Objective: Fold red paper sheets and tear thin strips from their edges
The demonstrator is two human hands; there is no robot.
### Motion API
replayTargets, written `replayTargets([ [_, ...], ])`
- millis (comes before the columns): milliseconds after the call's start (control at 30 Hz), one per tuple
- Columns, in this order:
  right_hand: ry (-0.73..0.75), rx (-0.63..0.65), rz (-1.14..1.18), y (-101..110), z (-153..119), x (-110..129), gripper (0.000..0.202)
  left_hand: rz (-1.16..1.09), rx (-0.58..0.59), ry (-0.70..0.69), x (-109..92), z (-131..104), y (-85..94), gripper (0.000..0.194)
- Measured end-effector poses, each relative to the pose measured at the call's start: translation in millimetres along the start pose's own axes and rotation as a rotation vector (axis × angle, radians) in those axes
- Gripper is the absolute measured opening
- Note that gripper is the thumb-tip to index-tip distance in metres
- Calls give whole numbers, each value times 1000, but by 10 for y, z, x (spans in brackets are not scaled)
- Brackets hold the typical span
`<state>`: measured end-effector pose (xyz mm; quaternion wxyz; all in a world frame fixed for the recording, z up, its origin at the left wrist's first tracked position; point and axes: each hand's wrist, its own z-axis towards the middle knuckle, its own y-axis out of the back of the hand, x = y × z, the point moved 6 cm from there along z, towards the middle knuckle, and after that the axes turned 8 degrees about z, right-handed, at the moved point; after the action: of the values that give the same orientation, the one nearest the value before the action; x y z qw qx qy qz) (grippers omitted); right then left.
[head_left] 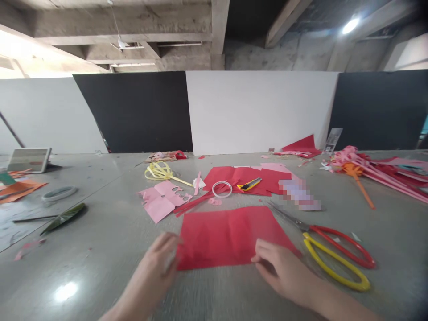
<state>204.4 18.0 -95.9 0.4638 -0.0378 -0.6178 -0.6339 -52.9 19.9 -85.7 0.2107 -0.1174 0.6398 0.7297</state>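
A sheet of red paper [225, 238] lies on the grey table in front of me, with faint fold creases across it. My left hand [162, 256] is at its left edge; the fingers are curled in against the paper and somewhat blurred. At the near edge, toward the right corner, my right hand [277, 267] pinches the sheet between thumb and fingers. Large scissors [321, 243] with one red and one yellow handle rest to the right of the paper, their blades slightly apart.
Beyond the sheet lie more red paper [217, 174], a yellow utility knife [249, 184], a white tape ring [222, 195] and cut pink paper [163, 200]. Yellow strips [158, 171] curl behind. A leaf shape [65, 218] is at left, pink paper strips [381, 171] at right.
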Motion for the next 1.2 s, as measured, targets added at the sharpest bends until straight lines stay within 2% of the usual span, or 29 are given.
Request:
replayTargets([
  [67,-42,-11,34,10,33,-37,13,97,115,-335,-515,-96,-219,41],
  [133,-96,-11,53,24,79,-66,11,146,314,-554,-884,-179,-476,53],
  [233,-235,40,-13,32,172,-104,5,178,472,-662,-1112,-181,-695,62],
  [367,-376,144,-99,29,317,-119,4,203,521,-676,-1095,-119,-773,63],
  [633,-535,340,-89,10,450,-187,8,247,508,-706,-1070,-135,-770,63],
  [867,-611,352,-78,96,363,-331,8,244,468,-722,-1076,-143,-741,61],
  [1200,-753,335,-97,375,96,-596,10,291,467,-716,-1071,-155,-733,59],
])
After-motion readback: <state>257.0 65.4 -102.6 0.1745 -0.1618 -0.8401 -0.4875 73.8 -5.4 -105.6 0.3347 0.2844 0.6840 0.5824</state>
